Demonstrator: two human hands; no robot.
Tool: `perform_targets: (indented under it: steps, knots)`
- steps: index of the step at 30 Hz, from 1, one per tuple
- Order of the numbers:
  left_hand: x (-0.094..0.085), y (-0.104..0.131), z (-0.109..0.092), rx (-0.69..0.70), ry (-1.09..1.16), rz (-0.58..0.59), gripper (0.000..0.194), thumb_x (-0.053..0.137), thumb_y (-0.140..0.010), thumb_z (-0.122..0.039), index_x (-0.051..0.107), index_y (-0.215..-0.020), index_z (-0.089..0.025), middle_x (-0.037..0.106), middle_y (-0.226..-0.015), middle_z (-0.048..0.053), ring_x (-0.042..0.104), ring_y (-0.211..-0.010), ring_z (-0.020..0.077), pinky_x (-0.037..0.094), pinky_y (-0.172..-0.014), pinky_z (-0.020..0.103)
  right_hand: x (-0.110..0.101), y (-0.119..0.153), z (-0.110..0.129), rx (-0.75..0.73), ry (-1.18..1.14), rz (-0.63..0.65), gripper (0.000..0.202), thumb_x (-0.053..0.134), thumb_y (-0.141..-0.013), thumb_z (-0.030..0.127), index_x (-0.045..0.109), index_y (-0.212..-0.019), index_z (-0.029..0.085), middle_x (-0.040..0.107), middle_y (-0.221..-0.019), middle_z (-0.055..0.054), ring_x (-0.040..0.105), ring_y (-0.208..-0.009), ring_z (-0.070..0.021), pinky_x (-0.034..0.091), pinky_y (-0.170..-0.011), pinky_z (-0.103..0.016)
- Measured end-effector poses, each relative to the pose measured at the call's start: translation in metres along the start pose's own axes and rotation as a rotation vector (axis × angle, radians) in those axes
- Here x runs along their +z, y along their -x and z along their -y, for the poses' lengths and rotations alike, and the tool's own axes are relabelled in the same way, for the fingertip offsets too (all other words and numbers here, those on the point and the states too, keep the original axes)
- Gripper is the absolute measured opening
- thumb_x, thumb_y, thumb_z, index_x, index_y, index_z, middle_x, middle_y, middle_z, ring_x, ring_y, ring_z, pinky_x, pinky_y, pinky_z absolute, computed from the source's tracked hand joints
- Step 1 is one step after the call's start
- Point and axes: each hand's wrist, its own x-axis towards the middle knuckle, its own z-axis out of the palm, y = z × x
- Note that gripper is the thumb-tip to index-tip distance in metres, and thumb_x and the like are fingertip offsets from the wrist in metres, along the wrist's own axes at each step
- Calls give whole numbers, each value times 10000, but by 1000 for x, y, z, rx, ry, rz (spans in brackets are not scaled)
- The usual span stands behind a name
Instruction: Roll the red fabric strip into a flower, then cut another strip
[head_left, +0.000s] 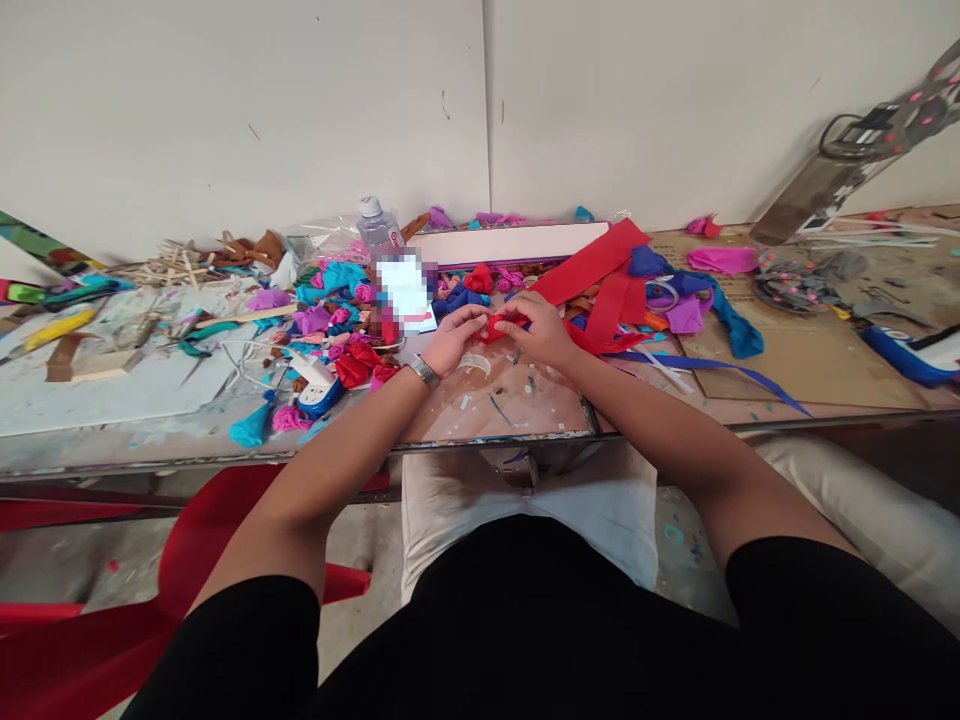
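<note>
In the head view, with the clear bottle as the landmark, a small red piece lies to its right and nearer the person, held up between the two hands. The left hand, with a watch on its wrist, is nearer than the bottle and a little to its right; its fingers are curled nearly closed, tips pinching the left side of the red piece. The right hand, farther right of the bottle, has its fingers bent over the other side, thumb and fingertips closed on the same piece (how hard either hand grips, I cannot tell). A lit screen, partly blurred out, stands just in front of the bottle, while crumpled purple, teal, pink and blue pieces spread before it and on both sides. Well to the bottle's right, wide red strips lie over one another, and beyond them a narrow blue strip runs onto a cardboard sheet. A long white box lies just right of the bottle. To the bottle's left are a heap of wooden sticks and, farther left, a yellow-handled tool. A dark translucent bottle leans far to the clear bottle's right.
</note>
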Motion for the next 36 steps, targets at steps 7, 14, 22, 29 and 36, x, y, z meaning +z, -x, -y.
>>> perform_targets:
  steps: [7, 14, 22, 29, 36]
  knots:
    - [-4, -1, 4, 129, -286, 45, 330, 844, -794, -462, 748, -913, -170, 729, -896, 26, 624, -806, 152, 518, -788, 289, -1, -1, 1, -23, 38, 1, 510, 666, -950, 727, 771, -935, 229, 768, -983, -81, 657, -954, -260, 489, -939, -424]
    - [-6, -1, 0, 203, -335, 33, 353, 761, -880, -519, 787, -1028, -199, 761, -1005, 35, 642, -899, 179, 511, -859, 305, -3, -1, 0, -35, 117, 41, 592, 636, -915, 807, 769, -918, 230, 786, -942, -77, 650, -940, -271, 446, -927, -437]
    - [-3, 3, -1, 129, -352, 95, 498, 784, -852, -667, 786, -842, -169, 684, -796, 23, 546, -728, 147, 452, -716, 281, 0, 0, -1, -31, 91, 31, 626, 660, -857, 856, 751, -845, 237, 781, -854, -62, 644, -901, -269, 459, -903, -438]
    - [-4, -1, 5, 101, -186, 15, 481, 813, -822, -662, 780, -914, -191, 690, -874, 15, 613, -823, 151, 547, -810, 275, -1, 0, 1, -50, 75, 3, 521, 613, -977, 740, 762, -925, 242, 806, -945, -71, 673, -909, -268, 472, -911, -450]
    - [-5, -1, 7, 89, -179, 14, 492, 811, -824, -674, 784, -915, -192, 679, -856, 12, 597, -813, 151, 537, -817, 276, -1, 0, 2, -42, 64, 0, 488, 629, -984, 702, 756, -904, 238, 793, -921, -70, 661, -897, -265, 473, -901, -448]
